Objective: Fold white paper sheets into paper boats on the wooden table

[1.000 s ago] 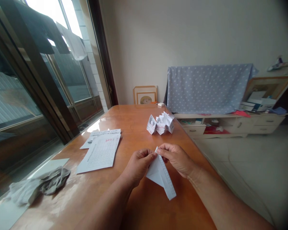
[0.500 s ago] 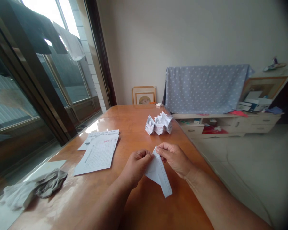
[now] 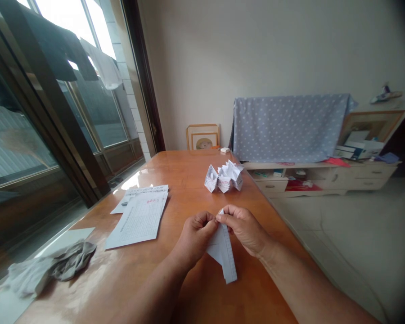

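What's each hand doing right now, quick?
Left hand: closed, holding folded paper near its tip.
Right hand: closed, pinching the same folded paper near its tip.

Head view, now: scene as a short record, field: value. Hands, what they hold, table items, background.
left hand: pinching folded paper near its pointed top
right hand: pinching the same paper, beside the left hand
paper lower end: angled toward the wearer; contact with table unclear
table: brown, glossy
beyond hands: cluster of folded paper shapes
left of hands: overlapping printed sheets; crumpled cloth nearer the wearer
far end: small white box
background: dotted blue cover above a low cabinet
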The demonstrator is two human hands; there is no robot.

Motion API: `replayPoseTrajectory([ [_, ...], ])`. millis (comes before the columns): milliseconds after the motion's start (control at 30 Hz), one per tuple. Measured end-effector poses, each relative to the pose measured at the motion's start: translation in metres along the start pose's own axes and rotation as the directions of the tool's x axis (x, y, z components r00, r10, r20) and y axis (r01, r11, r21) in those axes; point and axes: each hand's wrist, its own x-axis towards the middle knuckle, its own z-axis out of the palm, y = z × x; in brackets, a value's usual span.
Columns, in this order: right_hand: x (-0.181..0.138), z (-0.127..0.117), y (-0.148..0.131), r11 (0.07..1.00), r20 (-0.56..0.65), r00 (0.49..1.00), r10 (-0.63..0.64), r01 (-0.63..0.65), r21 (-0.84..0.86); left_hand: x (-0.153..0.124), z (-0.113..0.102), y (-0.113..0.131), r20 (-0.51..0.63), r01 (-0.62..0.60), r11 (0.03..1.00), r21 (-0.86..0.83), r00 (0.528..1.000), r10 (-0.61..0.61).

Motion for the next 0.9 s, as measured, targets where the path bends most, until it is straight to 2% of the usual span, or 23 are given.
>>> replayPoseTrajectory([
  [267, 0.003, 0.003, 0.000, 0.998, -0.088, 0.996, -0.010, 0.015, 0.058, -0.001, 0.000, 0.000, 0.049, 0.026, 0.998, -0.052, 0.999, -0.024],
  [500, 0.007, -0.010, 0.000, 0.991, -0.131, 0.988, 0.084, -0.069, 0.112, 0.000, 0.000, 0.001, 0.022, 0.042, 0.997, -0.068, 0.999, -0.041],
  [667, 0.005, -0.013, -0.006, 1.000, -0.061, 0.998, 0.001, -0.001, -0.006, -0.002, 0.001, 0.001, 0.030, 0.048, 0.997, -0.067, 0.998, -0.046],
  [900, 0.003, -0.009, -0.005, 0.997, -0.019, 1.000, -0.022, 0.020, -0.080, -0.002, 0.000, 0.008, 0.021, 0.069, 0.992, -0.104, 0.998, -0.067],
])
